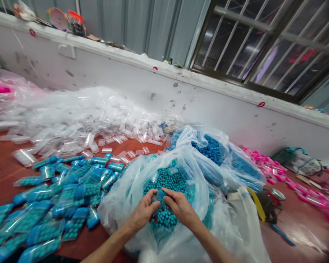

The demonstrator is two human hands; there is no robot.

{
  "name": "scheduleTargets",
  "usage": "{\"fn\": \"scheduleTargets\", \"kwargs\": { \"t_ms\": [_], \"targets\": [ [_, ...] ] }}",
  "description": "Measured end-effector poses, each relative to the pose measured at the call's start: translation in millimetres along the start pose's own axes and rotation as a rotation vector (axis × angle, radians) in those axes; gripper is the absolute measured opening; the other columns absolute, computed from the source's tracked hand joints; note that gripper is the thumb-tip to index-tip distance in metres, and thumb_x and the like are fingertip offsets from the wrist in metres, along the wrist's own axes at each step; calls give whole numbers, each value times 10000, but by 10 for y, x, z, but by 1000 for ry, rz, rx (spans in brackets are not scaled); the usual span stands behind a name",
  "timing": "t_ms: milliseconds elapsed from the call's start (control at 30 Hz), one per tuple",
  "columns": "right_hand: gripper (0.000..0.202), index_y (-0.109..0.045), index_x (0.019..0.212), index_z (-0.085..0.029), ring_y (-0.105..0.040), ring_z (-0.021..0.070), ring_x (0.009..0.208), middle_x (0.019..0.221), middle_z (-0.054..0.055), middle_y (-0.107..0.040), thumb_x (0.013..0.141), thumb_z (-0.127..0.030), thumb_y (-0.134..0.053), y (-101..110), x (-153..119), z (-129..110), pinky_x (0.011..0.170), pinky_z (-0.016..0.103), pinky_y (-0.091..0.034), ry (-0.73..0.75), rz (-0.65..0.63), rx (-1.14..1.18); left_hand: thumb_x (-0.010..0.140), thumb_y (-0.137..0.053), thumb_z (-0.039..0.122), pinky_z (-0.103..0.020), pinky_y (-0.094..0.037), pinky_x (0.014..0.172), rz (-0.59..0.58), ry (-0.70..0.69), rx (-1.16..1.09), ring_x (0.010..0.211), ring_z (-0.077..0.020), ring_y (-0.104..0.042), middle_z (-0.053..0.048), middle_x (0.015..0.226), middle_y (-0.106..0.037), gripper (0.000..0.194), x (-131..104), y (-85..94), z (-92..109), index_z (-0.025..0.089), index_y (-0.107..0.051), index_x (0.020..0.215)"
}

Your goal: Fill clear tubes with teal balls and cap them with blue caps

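Observation:
My left hand [143, 212] and my right hand [181, 207] meet over an open clear plastic bag [113, 204] of small round teal beads [167, 179]. Between the fingertips is a blue cap [161, 194], pinched by my right hand. The left fingers are closed round what looks like the small clear container under that cap, mostly hidden by the fingers. To the left lies a heap of flat clear containers filled with teal beads and closed with blue caps [67, 195].
Behind the beads stands a bag of blue caps [210, 149]. Clear, unfilled containers [79, 113] are piled along the wall at left. Pink pieces [268, 166] lie at right, near a blue stick-like tool [282, 234] on the red table [304, 230]. A barred window [263, 47] is above.

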State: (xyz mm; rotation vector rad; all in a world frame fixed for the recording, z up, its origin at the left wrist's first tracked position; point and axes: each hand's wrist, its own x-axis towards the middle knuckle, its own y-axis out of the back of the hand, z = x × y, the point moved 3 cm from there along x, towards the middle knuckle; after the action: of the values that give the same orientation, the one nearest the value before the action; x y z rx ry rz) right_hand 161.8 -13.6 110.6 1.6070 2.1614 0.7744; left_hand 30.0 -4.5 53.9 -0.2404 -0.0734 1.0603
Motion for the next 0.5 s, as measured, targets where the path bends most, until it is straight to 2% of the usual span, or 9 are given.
{"fn": "scheduleTargets", "kwargs": {
  "t_ms": [133, 233, 367, 500],
  "targets": [
    [354, -598, 1137, -191, -501, 129, 601, 713, 10, -596, 865, -275, -386, -66, -62, -28, 596, 241, -428, 30, 52, 7, 713, -545, 528, -164, -272, 314, 57, -6, 6, 338, -45, -429, 68, 616, -494, 549, -38, -7, 13, 152, -378, 1077],
    [363, -586, 1147, -196, -461, 106, 520, 682, 8, -578, 874, -299, -371, -142, -114, 40, 496, 213, -399, -35, 1, 85, 694, -555, 545, -169, -257, 311, 72, 24, -19, 330, -43, -419, 52, 641, -518, 630, -102, -8, -17, 134, -360, 1130],
    [390, -603, 1110, -175, -411, 77, 431, 657, -2, -548, 855, -391, -400, -190, -110, 171, 385, 191, -360, -146, -105, 339, 679, -578, 531, -166, -244, 314, 95, 67, -78, 340, -41, -426, 25, 696, -559, 704, -163, -38, -18, 131, -321, 1198],
    [429, -590, 1111, -150, -391, 62, 408, 620, -20, -529, 828, -436, -444, -186, -54, 204, 372, 183, -353, -120, -102, 464, 681, -584, 512, -168, -219, 321, 131, 90, -147, 341, -39, -424, 23, 679, -563, 722, -169, -91, 46, 121, -315, 1226]
  ]
}}
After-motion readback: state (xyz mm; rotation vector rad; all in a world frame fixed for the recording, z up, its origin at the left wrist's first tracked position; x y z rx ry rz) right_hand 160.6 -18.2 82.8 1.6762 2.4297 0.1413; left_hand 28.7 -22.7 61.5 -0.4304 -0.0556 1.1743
